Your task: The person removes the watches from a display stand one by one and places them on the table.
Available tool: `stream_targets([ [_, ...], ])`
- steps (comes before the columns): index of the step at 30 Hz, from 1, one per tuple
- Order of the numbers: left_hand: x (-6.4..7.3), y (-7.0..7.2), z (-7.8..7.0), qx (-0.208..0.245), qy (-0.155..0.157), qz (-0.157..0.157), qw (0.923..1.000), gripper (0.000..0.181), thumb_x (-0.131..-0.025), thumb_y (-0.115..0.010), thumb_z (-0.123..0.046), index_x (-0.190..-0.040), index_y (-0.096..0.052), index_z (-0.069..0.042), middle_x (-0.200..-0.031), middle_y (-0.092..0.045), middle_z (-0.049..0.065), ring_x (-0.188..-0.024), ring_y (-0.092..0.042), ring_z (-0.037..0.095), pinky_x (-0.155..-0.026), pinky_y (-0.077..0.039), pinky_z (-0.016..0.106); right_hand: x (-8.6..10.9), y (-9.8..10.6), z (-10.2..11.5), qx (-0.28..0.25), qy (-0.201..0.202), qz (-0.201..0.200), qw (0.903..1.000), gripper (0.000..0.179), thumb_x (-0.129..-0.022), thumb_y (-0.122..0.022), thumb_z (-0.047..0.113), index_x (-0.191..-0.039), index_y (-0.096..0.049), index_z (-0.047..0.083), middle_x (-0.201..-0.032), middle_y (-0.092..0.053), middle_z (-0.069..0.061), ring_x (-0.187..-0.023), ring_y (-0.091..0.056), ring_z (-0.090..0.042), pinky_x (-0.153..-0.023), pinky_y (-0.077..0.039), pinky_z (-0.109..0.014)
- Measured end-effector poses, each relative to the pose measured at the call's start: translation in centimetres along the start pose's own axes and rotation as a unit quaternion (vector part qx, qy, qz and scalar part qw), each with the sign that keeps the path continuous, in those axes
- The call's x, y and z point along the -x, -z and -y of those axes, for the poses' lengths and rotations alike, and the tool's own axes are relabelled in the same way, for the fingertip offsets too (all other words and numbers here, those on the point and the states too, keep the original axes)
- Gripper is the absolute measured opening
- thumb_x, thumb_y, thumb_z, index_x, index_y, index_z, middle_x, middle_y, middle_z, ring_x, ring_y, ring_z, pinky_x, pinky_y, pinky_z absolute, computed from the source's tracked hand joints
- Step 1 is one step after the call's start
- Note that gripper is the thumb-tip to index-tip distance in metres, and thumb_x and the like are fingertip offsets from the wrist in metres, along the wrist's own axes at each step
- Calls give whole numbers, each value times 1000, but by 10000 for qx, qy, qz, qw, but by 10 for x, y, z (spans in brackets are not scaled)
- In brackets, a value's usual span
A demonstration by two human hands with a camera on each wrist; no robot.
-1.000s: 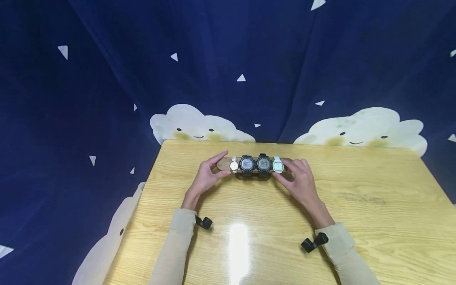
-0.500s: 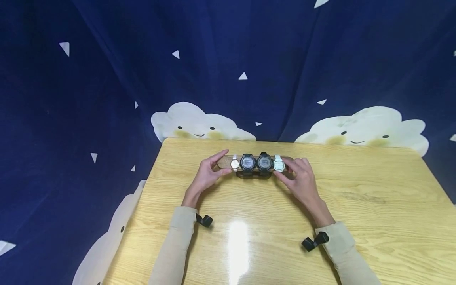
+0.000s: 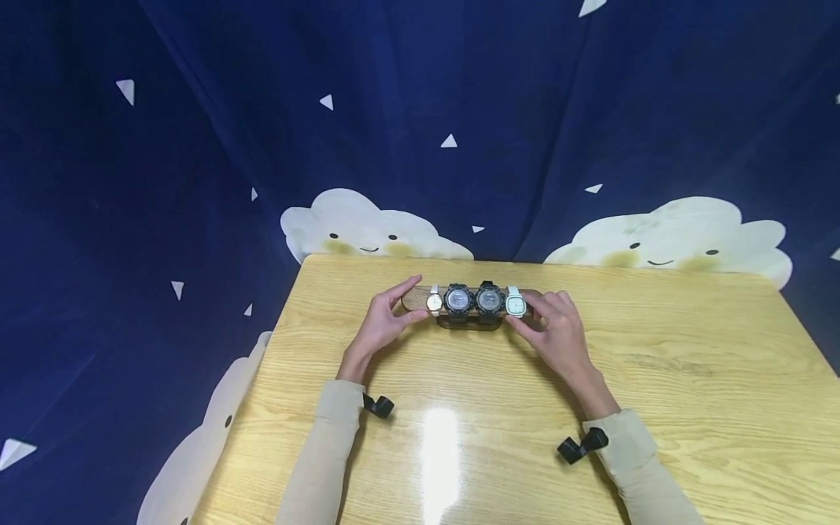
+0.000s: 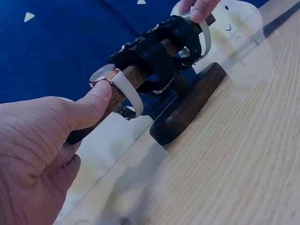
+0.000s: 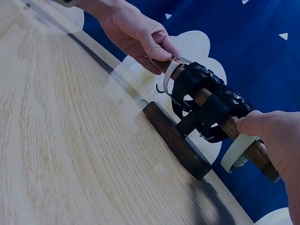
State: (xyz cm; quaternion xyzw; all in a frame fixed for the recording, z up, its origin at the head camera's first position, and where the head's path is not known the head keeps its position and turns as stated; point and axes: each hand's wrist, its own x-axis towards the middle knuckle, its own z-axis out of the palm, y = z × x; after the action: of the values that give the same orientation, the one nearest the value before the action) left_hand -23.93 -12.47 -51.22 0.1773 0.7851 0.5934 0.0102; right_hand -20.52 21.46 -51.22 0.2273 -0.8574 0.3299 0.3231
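A dark wooden watch stand (image 4: 161, 131) holds several watches along its crossbar. At its left end is a small watch (image 3: 434, 302) with a white strap and rose-gold case. Two chunky black watches (image 3: 458, 299) sit in the middle. A pale mint square watch (image 3: 515, 305) is at the right end. My left hand (image 3: 380, 321) grips the left end of the bar, the thumb pressed against the small watch's case. My right hand (image 3: 558, 332) pinches the mint watch at the right end, its thumb in front and fingers curled behind. The stand's foot (image 5: 176, 140) rests on the table.
The light wood table (image 3: 656, 379) extends to both sides, with a glare patch near the front. Behind and left hangs a dark blue curtain (image 3: 394, 87) with white triangles and smiling clouds. A black wrist camera (image 3: 580, 445) sits at each cuff.
Both hands keep their places on the watches and stand. The whole head view has shifted slightly; nothing else visibly differs.
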Motion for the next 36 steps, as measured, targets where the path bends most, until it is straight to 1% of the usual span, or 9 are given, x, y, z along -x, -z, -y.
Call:
stream_targets([
  [5, 1, 0, 1, -50, 31, 12, 10000, 73, -89, -83, -13, -154, -52, -13, -161, -46, 9, -153, -37, 25, -129, -24, 42, 1, 0, 1, 86, -27, 20, 10000, 44, -73, -95, 16, -108, -77, -3, -71, -60, -12, -73, -40, -21, -66, -28, -29],
  [7, 1, 0, 2, -63, 58, 28, 10000, 73, -89, -83, -14, -154, -51, -13, -162, -46, 8, -153, -37, 23, -129, -24, 41, 1, 0, 1, 100, -26, 13, 9999, 44, -73, -95, 15, -109, -77, -2, -71, -59, -11, -73, -40, -21, -65, -28, -28],
  [12, 0, 0, 2, -74, 45, 51, 9999, 73, -89, -83, -14, -154, -51, -12, -162, -45, 8, -153, -36, 24, -129, -24, 42, 2, -1, 3, 57, -73, -63, 9999, 42, -74, -94, 14, -109, -77, -2, -71, -59, -11, -73, -39, -21, -65, -28, -28],
  [21, 0, 1, 1, 32, 127, 37, 9999, 74, -88, -84, -13, -154, -52, -13, -162, -46, 4, -154, -35, 23, -130, -23, 42, 4, -9, 11, 207, -433, -347, 9982, 39, -78, -85, 19, -109, -76, -3, -75, -61, -13, -74, -44, -24, -66, -32, -29],
  [27, 1, 1, 1, 30, 130, 32, 9999, 73, -88, -84, -12, -154, -52, -14, -162, -45, 6, -153, -35, 22, -129, -23, 40, 4, -11, 15, 237, -481, -495, 9973, 40, -80, -86, 20, -110, -76, -4, -75, -62, -12, -73, -46, -24, -66, -31, -30],
  [32, 0, 1, 0, 7, 117, 38, 9999, 73, -89, -83, -13, -154, -51, -14, -162, -45, 4, -153, -35, 20, -129, -23, 39, 4, -12, 16, 212, -506, -567, 9969, 40, -79, -87, 17, -111, -76, -4, -74, -63, -13, -72, -45, -24, -65, -29, -28],
  [36, 0, 1, -1, 26, 140, 43, 9999, 74, -88, -83, -12, -154, -51, -14, -162, -45, 0, -153, -35, 19, -129, -23, 38, 3, -11, 18, 293, -522, -591, 9965, 39, -79, -87, 17, -110, -76, -4, -72, -63, -14, -71, -44, -23, -64, -28, -28],
])
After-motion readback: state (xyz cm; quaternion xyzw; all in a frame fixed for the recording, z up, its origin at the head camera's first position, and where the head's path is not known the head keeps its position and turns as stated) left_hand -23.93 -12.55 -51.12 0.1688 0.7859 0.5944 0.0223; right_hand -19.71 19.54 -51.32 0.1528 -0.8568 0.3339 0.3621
